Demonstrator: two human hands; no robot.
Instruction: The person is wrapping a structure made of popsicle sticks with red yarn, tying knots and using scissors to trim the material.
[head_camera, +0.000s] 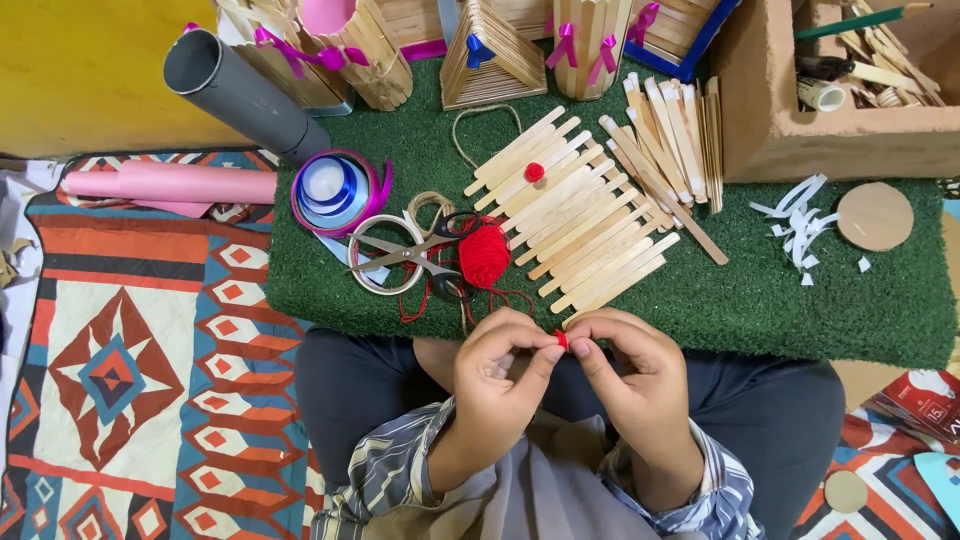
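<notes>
Head view, cardboard box (770, 130) (craft sticks (880, 60) inside)

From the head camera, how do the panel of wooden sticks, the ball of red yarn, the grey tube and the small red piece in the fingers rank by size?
Largest to smallest, as they look:
1. Panel of wooden sticks
2. Grey tube
3. Ball of red yarn
4. Small red piece, pinched between both hands and nearer the camera, yet plainly the smallest.

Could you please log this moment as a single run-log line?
left hand: pinching red yarn bit | right hand: pinching same bit | red yarn ball, scissors, stick panel: on green mat
</notes>
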